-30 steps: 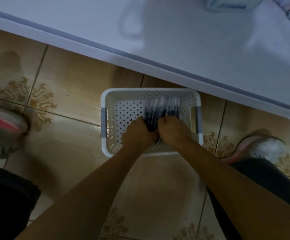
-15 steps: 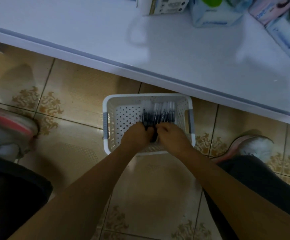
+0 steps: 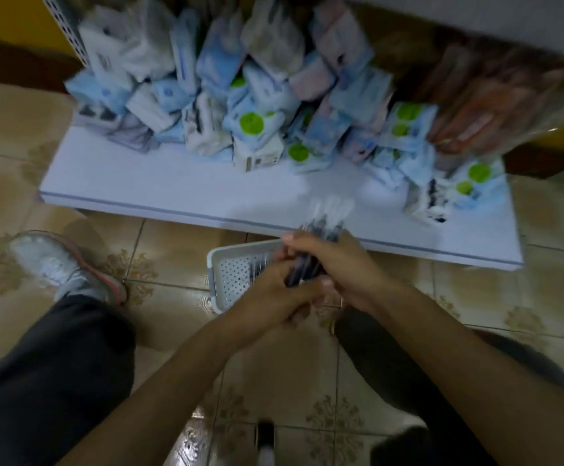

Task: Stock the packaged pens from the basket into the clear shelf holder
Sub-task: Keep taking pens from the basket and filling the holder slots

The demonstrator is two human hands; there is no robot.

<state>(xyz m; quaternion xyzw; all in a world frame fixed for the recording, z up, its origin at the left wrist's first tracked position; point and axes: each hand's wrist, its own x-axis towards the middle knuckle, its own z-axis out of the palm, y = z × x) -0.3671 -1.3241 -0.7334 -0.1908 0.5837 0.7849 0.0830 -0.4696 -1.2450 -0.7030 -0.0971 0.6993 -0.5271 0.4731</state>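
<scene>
A bundle of packaged pens (image 3: pixel 324 223), dark barrels in clear wrappers, is held up above the white perforated basket (image 3: pixel 232 264) on the tiled floor. My right hand (image 3: pixel 344 267) grips the bundle around its middle. My left hand (image 3: pixel 274 297) grips the lower ends of the same bundle from below. More pens show inside the basket beside my left hand. The view is blurred. No clear shelf holder is in view.
A low white shelf (image 3: pixel 173 190) runs across in front of me, piled at the back with several blue and white packets (image 3: pixel 250 129). Brownish wrapped packs (image 3: pixel 492 105) lie at the right. My shoe (image 3: pixel 62 264) and dark trouser legs flank the basket.
Both hands have lifted the pen bundle up out of the basket. The camera has tilted up, bringing the shelf and its packets into view.
</scene>
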